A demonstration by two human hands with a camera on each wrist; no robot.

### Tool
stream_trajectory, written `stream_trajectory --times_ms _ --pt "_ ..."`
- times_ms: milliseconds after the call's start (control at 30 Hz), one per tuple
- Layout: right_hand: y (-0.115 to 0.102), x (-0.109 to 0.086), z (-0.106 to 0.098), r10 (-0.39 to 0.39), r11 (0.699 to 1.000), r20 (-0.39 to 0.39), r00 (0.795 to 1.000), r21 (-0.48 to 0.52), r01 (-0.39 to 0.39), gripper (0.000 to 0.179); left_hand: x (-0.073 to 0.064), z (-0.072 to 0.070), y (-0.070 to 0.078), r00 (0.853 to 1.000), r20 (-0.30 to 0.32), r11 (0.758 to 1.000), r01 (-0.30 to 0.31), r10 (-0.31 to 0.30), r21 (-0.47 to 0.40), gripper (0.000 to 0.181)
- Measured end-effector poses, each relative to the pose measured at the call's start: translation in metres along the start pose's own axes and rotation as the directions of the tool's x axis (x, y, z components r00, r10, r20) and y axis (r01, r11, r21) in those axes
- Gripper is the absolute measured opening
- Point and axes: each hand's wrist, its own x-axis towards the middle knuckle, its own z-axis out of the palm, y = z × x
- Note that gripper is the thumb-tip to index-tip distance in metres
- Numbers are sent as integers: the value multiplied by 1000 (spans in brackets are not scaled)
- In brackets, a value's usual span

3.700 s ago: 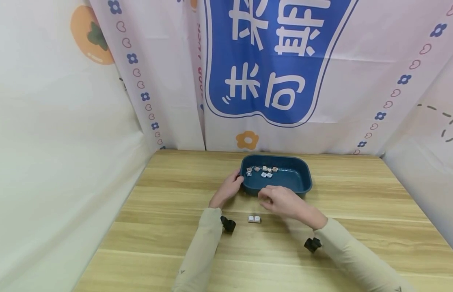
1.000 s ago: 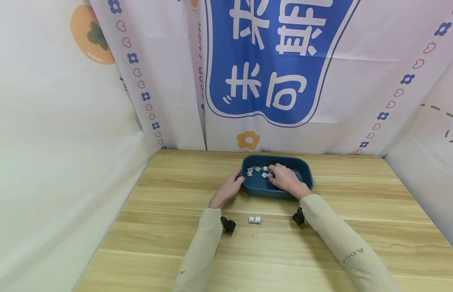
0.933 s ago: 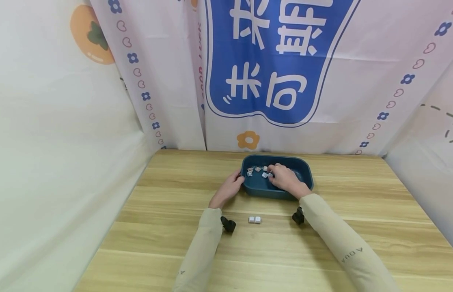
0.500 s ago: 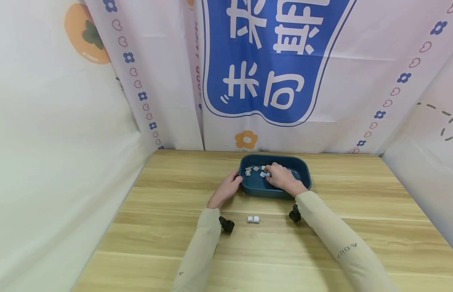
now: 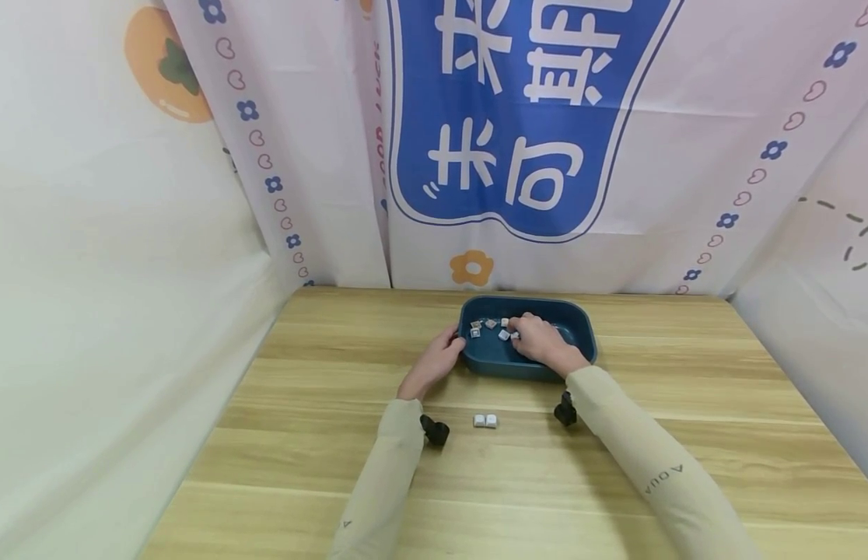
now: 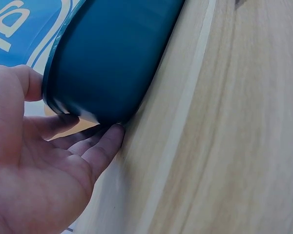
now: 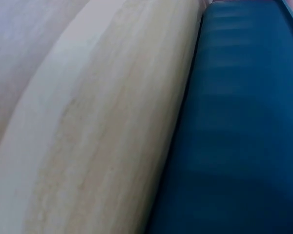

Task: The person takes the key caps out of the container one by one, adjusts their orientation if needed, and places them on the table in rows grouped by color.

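Observation:
My left hand (image 5: 436, 364) holds the left end of a dark blue rectangular tray (image 5: 507, 365). In the left wrist view the thumb lies on the rim and the fingertips (image 6: 118, 130) touch the wall low down. Inside the tray, my right hand (image 5: 540, 341) has its bent fingers down among small keycaps (image 5: 504, 335). One whitish keycap (image 5: 515, 336) shows beside its thumb; whether it is pinched is hidden. Several more keycaps (image 5: 475, 332) lie toward the tray's left side. The right wrist view shows only the tray's outer wall (image 7: 234, 112) and tabletop, no hand.
Two white keycaps (image 5: 485, 421) sit side by side on the wooden table (image 5: 322, 459), in front of the tray and between the forearms. A printed curtain (image 5: 420, 257) hangs behind the table's back edge. White cloth (image 5: 112, 327) hangs at the left.
My right hand has moved from in front of the tray into it, over the keycaps, and has barely shifted in the last second. The left hand stays at the tray's left end.

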Motion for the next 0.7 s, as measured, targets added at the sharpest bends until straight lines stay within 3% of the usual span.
stream_trajectory --times_ms 400,700 --pt "0 -3 0 -7 999 -71 997 30 10 33 -2 1 0 1000 -6 1000 15 -15 -17 49" --pt "-1 -3 -4 -41 995 -189 981 85 58 24 0 0 0 1000 -3 1000 9 -9 -27 49"
